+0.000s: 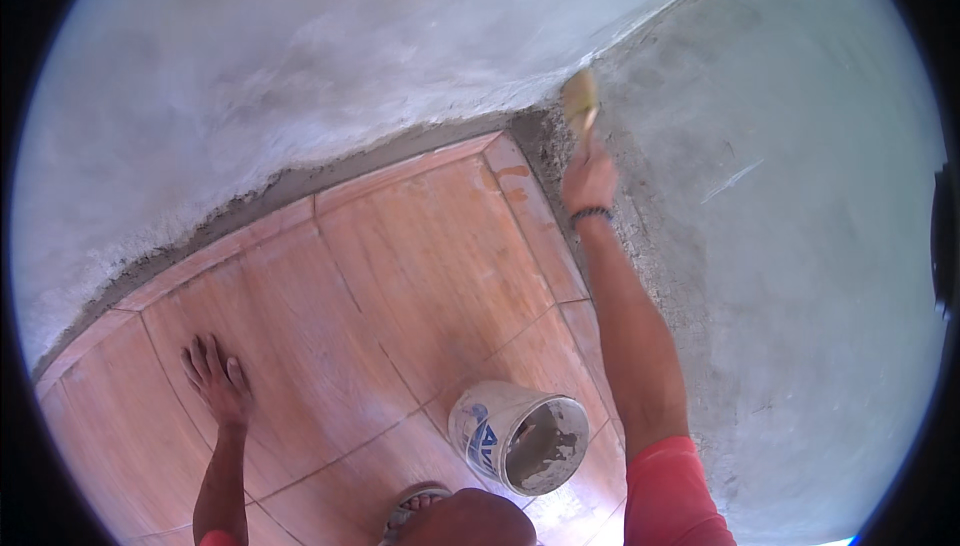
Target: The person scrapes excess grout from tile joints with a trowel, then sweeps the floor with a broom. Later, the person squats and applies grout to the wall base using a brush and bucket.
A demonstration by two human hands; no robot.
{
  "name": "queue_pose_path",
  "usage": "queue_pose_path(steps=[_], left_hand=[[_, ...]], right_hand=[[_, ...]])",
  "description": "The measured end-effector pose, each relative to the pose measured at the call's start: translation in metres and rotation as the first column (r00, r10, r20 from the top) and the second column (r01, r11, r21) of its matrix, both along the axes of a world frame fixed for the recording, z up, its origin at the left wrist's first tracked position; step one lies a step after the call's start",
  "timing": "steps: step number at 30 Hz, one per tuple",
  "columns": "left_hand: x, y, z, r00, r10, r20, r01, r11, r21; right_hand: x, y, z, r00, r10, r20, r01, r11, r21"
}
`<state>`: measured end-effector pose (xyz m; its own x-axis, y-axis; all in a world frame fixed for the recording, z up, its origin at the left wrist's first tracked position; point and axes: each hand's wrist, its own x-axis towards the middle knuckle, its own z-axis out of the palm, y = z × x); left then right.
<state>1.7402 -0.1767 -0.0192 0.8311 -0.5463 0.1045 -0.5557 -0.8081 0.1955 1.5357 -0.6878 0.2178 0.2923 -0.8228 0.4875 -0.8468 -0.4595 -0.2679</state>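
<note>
The right hand point(590, 181) is gripping a brush point(580, 101) at the wall corner point(600, 56); the left hand point(218, 381) is pressing flat, fingers spread, on the tiled floor point(400, 276). An overloaded brush risks dripping onto tiles; the bucket point(520, 438) beside the knee point(465, 521) risks tipping.

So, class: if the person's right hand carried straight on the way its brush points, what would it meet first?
The right hand holds a brush aimed up into the corner. It would likely meet the grey plastered wall at its seam with the side wall; the bristles look to be already there, though depth is unclear.
</note>
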Motion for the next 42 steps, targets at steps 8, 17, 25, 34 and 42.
queue_pose_path(steps=[8,17,25,34,42], left_hand=[[0.007,0.004,-0.004,0.999,0.004,0.034,-0.005,1.000,0.017],[0.002,-0.007,-0.004,0.999,-0.031,0.037,0.031,0.999,-0.016],[0.004,-0.001,0.001,0.998,-0.025,0.049,0.024,0.999,0.021],[0.006,-0.002,-0.007,0.999,-0.006,0.036,0.005,1.000,0.027],[0.005,0.003,-0.012,0.999,-0.019,0.049,0.017,0.999,0.031]], right_hand=[[-0.059,-0.031,0.100,0.988,0.150,-0.024,-0.152,0.975,-0.160],[-0.026,-0.022,0.014,0.990,0.052,-0.128,-0.086,0.957,-0.278],[-0.024,-0.022,-0.001,0.933,0.119,-0.341,-0.141,0.989,-0.041],[-0.003,-0.004,0.021,0.996,0.056,0.073,-0.030,0.950,-0.312],[-0.046,0.019,0.022,0.986,0.029,-0.164,-0.038,0.998,-0.052]])
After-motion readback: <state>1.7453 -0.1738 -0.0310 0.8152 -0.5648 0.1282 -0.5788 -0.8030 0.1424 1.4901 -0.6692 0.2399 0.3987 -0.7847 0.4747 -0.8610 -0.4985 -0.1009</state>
